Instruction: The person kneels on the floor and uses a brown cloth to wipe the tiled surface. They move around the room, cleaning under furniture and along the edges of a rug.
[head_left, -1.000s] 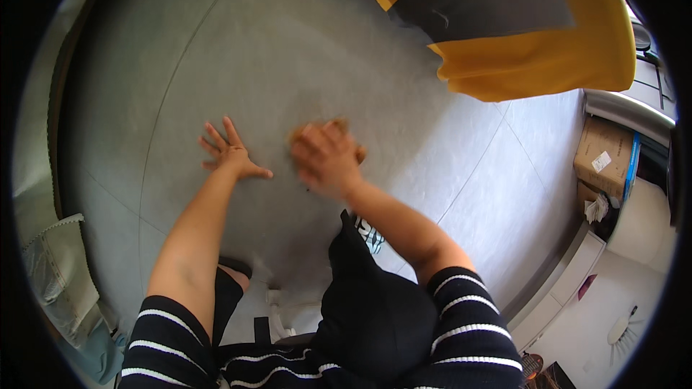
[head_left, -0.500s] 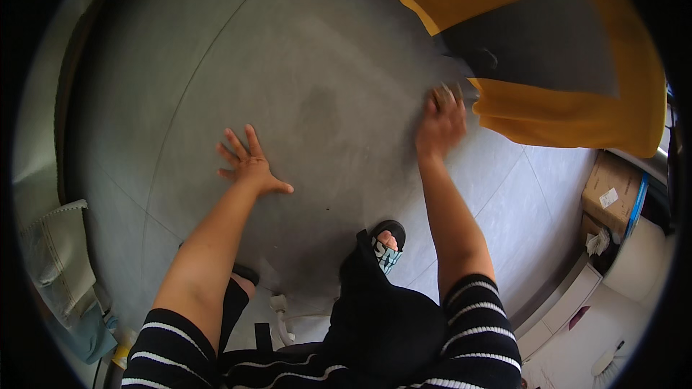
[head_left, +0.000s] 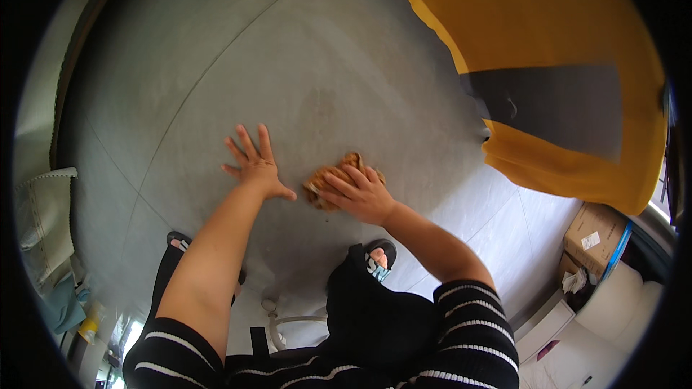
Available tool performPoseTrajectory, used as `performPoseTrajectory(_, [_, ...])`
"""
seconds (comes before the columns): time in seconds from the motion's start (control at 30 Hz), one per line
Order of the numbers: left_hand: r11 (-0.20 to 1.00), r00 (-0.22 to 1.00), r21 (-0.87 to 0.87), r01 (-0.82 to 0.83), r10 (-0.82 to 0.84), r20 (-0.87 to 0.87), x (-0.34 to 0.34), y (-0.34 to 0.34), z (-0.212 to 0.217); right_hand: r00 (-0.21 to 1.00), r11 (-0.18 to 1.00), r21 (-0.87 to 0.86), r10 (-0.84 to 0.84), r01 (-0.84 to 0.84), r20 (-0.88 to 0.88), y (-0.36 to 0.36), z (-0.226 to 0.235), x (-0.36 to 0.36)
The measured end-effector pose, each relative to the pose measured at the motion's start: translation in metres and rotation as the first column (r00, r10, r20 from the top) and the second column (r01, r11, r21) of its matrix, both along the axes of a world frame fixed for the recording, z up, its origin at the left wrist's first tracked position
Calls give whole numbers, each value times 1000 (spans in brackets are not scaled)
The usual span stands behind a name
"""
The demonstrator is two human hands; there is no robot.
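A crumpled brown-orange cloth [head_left: 317, 181] lies bunched on the grey floor [head_left: 346, 108]. My right hand [head_left: 366, 198] presses on it from above, its fingers bent over the folds. To the left, my left hand [head_left: 258, 173] is open with the fingers spread, its thumb pointing toward the cloth. The left hand holds nothing; whether its palm touches the floor I cannot tell. Beyond the hands, a faint darker patch [head_left: 324, 112] shows on the floor.
A large yellow cover [head_left: 548, 14] with a grey panel hangs at the upper right. On the right are a cardboard box [head_left: 595, 234] and a white cabinet [head_left: 544, 324]. Pale fabric [head_left: 50, 223] hangs at the left. My sandalled foot [head_left: 380, 256] is close to the right forearm.
My right hand has swept from beside the yellow cover leftward and closer to me, bringing the cloth along. The left hand stays spread in nearly the same place. The view has shifted slightly.
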State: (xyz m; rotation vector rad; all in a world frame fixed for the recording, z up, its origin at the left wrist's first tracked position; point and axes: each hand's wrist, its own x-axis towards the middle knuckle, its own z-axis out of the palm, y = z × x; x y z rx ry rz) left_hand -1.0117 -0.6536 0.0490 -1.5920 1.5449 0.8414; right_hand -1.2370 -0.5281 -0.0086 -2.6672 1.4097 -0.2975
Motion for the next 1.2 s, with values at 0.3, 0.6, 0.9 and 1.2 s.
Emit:
performPoseTrajectory(0.3, [998, 998, 19, -63, 63, -1, 21, 4, -4, 129, 63, 205, -937, 977, -325, -170, 27, -101])
performPoseTrajectory(0.6, [1000, 1000, 19, -17, 17, -20, 9, 1, 0, 906, 905, -87, -404, 416, 126, -231, -22, 26])
performPoseTrajectory(0.9, [999, 1000, -48, 1, -2, -22, 10, 9, -6, 985, 990, 127, -73, 53, 154, 86, 21, -35])
performPoseTrajectory(1.2, [984, 999, -172, 40, -39, 8, 5, 19, 2, 116, 74, -170, -961, 983, 252, 126, -28, -184])
